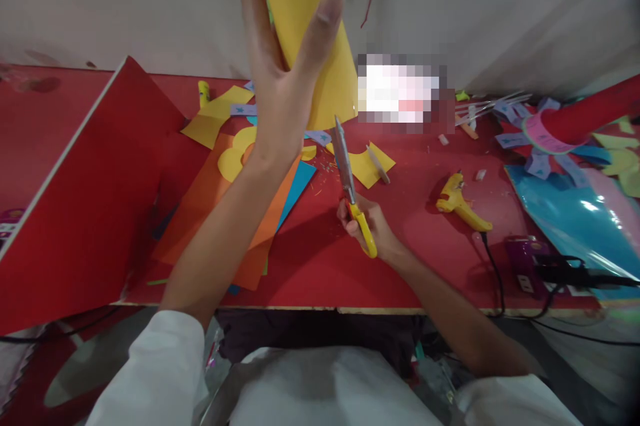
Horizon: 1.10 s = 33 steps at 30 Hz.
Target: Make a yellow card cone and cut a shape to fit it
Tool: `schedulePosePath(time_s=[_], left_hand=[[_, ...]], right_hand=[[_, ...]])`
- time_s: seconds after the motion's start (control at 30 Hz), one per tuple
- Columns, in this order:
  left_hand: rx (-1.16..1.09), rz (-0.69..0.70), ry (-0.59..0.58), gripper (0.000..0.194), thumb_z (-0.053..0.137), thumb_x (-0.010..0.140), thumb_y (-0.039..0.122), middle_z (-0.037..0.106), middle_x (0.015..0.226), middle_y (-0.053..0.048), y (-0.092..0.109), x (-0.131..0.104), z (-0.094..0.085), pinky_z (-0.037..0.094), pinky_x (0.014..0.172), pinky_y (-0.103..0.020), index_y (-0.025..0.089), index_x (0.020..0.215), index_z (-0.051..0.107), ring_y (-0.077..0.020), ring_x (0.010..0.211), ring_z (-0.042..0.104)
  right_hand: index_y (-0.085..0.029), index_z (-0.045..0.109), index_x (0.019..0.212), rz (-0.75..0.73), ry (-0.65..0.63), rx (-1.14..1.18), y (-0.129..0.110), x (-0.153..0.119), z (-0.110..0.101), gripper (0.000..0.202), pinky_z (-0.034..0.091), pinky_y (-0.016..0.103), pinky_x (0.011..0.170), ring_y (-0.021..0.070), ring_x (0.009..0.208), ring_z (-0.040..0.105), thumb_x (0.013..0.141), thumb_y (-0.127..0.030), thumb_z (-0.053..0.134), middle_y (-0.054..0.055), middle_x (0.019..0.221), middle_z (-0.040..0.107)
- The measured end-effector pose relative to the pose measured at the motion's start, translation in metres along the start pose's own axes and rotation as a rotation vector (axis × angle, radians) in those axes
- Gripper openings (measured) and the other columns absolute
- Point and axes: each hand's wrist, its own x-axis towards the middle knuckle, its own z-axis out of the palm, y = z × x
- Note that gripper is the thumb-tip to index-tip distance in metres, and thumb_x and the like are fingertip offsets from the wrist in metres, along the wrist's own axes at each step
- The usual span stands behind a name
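My left hand (pixel 285 86) is closed round a rolled yellow sheet (pixel 300 6), raised above the table, with the thumb across its front. Just below the sheet's lower edge, my right hand (pixel 373 226) grips yellow-handled scissors (pixel 353 193), their blades pointing up towards that edge. The blades look nearly together. Behind the scissors, a cut yellow paper piece (pixel 367 169) lies on the table with a pale, slim object on it. Orange sheets (pixel 200 213) and a blue sheet (pixel 297 189) lie under and beside my left forearm.
A large red board (pixel 95 199) stands tilted on the red table (pixel 320 279) at the left. On the right are a yellow glue gun (pixel 463 203) with a black cord, a purple box (pixel 525 266), a blue glossy packet (pixel 565 213) and a red tube (pixel 595 113) with paper strips around its end.
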Motion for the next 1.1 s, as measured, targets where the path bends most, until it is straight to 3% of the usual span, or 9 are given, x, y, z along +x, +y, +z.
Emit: schedulePosePath(time_s=[0.07, 0.13, 0.2, 0.3, 0.4, 0.5, 0.7, 0.87, 1.1], left_hand=[[-0.018, -0.016, 0.021, 0.047, 0.069, 0.102, 0.066, 0.073, 0.130, 0.000, 0.001, -0.008, 0.004, 0.059, 0.118, -0.045, 0.053, 0.146, 0.058, -0.0298, 0.152, 0.058], [-0.033, -0.013, 0.027, 0.048, 0.064, 0.102, 0.070, 0.072, 0.132, 0.000, 0.002, -0.017, 0.009, 0.057, 0.120, -0.044, 0.052, 0.146, 0.058, -0.0291, 0.155, 0.054], [-0.028, 0.046, -0.014, 0.038, 0.072, 0.102, 0.058, 0.072, 0.129, 0.001, 0.003, -0.023, 0.013, 0.055, 0.122, -0.040, 0.048, 0.138, 0.064, -0.0264, 0.155, 0.053], [0.025, 0.230, -0.181, 0.017, 0.083, 0.098, 0.028, 0.071, 0.121, 0.002, 0.005, -0.027, 0.014, 0.054, 0.121, -0.031, 0.033, 0.110, 0.073, -0.0207, 0.139, 0.061], [0.014, 0.297, -0.266, 0.018, 0.083, 0.096, 0.016, 0.070, 0.117, 0.004, 0.006, -0.025, 0.011, 0.055, 0.116, -0.026, 0.028, 0.094, 0.070, -0.0160, 0.122, 0.064], [0.020, 0.299, -0.261, 0.017, 0.081, 0.098, 0.016, 0.070, 0.116, 0.003, 0.005, -0.023, 0.010, 0.057, 0.111, -0.026, 0.028, 0.095, 0.070, -0.0162, 0.118, 0.065], [0.109, 0.343, -0.231, 0.013, 0.078, 0.101, 0.020, 0.067, 0.117, 0.002, 0.007, -0.029, 0.012, 0.055, 0.117, -0.031, 0.029, 0.095, 0.071, -0.0189, 0.124, 0.063], [0.156, 0.342, -0.149, 0.014, 0.074, 0.104, 0.018, 0.065, 0.116, -0.001, 0.008, -0.025, 0.011, 0.053, 0.121, -0.030, 0.029, 0.107, 0.065, -0.0182, 0.128, 0.063], [0.194, 0.269, -0.073, 0.023, 0.079, 0.099, 0.039, 0.069, 0.119, -0.004, 0.003, -0.019, 0.010, 0.047, 0.127, -0.028, 0.031, 0.116, 0.065, -0.0222, 0.158, 0.047]], right_hand=[[-0.024, 0.050, 0.081, 0.018, 0.010, -0.028, -0.003, 0.001, -0.001, 0.079, 0.034, 0.029, 0.055, 0.0113, 0.060, 0.039, 0.077, -0.101, 0.065, -0.003, 0.072, 0.052], [-0.024, 0.050, 0.080, 0.036, 0.032, -0.038, -0.004, 0.001, -0.002, 0.079, 0.034, 0.030, 0.055, 0.0114, 0.059, 0.039, 0.076, -0.102, 0.065, -0.004, 0.070, 0.051], [-0.024, 0.052, 0.080, 0.035, 0.062, -0.047, -0.004, 0.000, -0.002, 0.079, 0.033, 0.030, 0.055, 0.0115, 0.058, 0.038, 0.076, -0.102, 0.065, -0.004, 0.068, 0.050], [-0.024, 0.053, 0.078, 0.029, 0.091, -0.064, 0.001, -0.001, -0.002, 0.079, 0.032, 0.030, 0.054, 0.0123, 0.058, 0.040, 0.075, -0.102, 0.067, -0.004, 0.066, 0.049], [-0.024, 0.053, 0.078, 0.040, 0.097, -0.053, 0.004, -0.002, -0.003, 0.080, 0.031, 0.029, 0.052, 0.0130, 0.058, 0.041, 0.075, -0.103, 0.065, -0.003, 0.065, 0.050], [-0.025, 0.053, 0.078, 0.036, 0.090, -0.043, 0.004, -0.002, -0.003, 0.080, 0.031, 0.030, 0.052, 0.0133, 0.057, 0.041, 0.074, -0.103, 0.065, -0.003, 0.065, 0.050], [-0.025, 0.052, 0.074, 0.058, 0.091, -0.092, -0.003, -0.001, -0.003, 0.076, 0.030, 0.030, 0.052, 0.0132, 0.057, 0.040, 0.075, -0.099, 0.071, -0.004, 0.062, 0.047], [-0.025, 0.049, 0.074, 0.086, 0.099, -0.142, -0.002, 0.000, -0.004, 0.078, 0.029, 0.030, 0.053, 0.0130, 0.057, 0.039, 0.074, -0.101, 0.067, -0.004, 0.062, 0.047], [-0.025, 0.051, 0.074, 0.061, 0.079, -0.128, 0.001, -0.001, -0.006, 0.076, 0.029, 0.030, 0.053, 0.0133, 0.059, 0.039, 0.075, -0.098, 0.070, -0.003, 0.063, 0.048]])
